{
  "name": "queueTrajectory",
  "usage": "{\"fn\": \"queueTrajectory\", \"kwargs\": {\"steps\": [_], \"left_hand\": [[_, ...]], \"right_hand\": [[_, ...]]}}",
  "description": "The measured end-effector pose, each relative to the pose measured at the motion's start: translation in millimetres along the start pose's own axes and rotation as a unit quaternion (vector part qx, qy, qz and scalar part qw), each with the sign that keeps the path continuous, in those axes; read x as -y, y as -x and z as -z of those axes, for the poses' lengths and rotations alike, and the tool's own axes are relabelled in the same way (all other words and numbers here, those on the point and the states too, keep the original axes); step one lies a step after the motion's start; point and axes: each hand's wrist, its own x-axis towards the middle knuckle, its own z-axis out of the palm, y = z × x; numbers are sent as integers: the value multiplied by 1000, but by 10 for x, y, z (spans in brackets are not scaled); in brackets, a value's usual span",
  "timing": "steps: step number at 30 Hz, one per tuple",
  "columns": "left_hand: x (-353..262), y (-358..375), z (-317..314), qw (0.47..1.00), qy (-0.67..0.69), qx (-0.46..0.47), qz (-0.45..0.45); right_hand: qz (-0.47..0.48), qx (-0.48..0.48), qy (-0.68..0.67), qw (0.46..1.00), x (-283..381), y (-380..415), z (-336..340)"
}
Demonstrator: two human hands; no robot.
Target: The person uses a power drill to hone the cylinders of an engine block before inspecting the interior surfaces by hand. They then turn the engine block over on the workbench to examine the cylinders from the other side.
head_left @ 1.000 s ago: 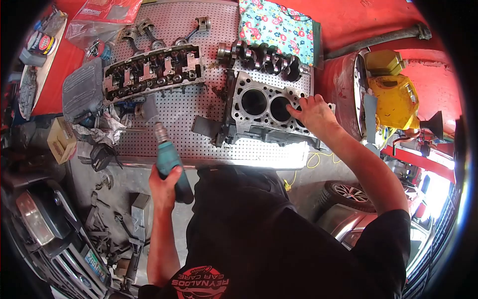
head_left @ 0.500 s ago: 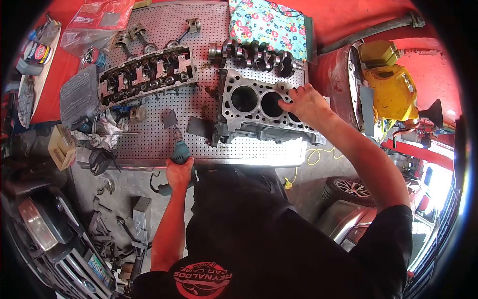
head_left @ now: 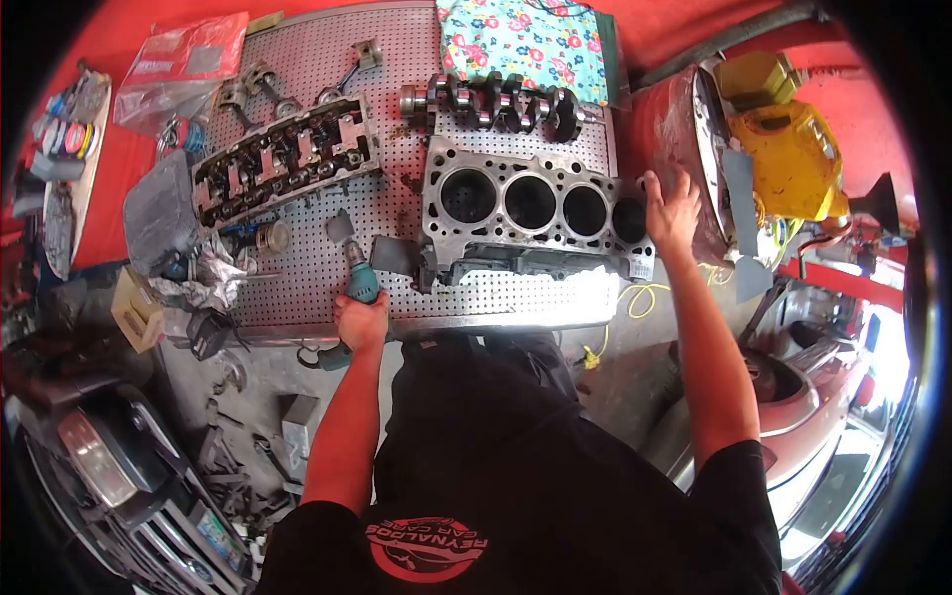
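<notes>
My left hand [head_left: 362, 319] is wrapped round a green power drill [head_left: 363, 286], held at the bench's near edge with its chuck aimed away from me. A small dark grey flap [head_left: 339, 226] shows at the drill's tip. To the right, an engine block [head_left: 471, 241] lies with its round cylinder bores facing up. My right hand [head_left: 676, 216] is beside the block's right end, fingers apart and holding nothing. A dark square sheet [head_left: 396, 255] lies between the drill and the block.
Behind the block are a crankshaft [head_left: 508, 104] and a floral cloth [head_left: 526, 50]. A cylinder head [head_left: 288, 164] and several pistons with rods [head_left: 365, 58] occupy the perforated bench's left side. A yellow jug [head_left: 788, 164] stands at right; a yellow cord [head_left: 645, 295] hangs beyond the bench.
My right hand has moved off the middle bores to the right, past the block's end, uncovering all the bores. My left hand still holds the drill in nearly the same place.
</notes>
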Motion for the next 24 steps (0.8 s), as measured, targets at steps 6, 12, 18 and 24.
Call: {"fn": "queueTrajectory", "kwargs": {"steps": [6, 12, 18, 24], "left_hand": [[-202, -269, 427, 984, -98, 145, -15], [-930, -101, 1665, 964, -9, -16, -267], [-2808, 710, 2227, 868, -130, -41, -477], [-3275, 687, 1823, 804, -373, -40, -461]], "right_hand": [[-187, 138, -60, 971, 83, 224, -56], [-187, 131, -72, 971, 112, 248, 21], [-165, 97, -116, 975, 38, 281, -59], [-134, 66, -178, 973, -58, 349, -59]]}}
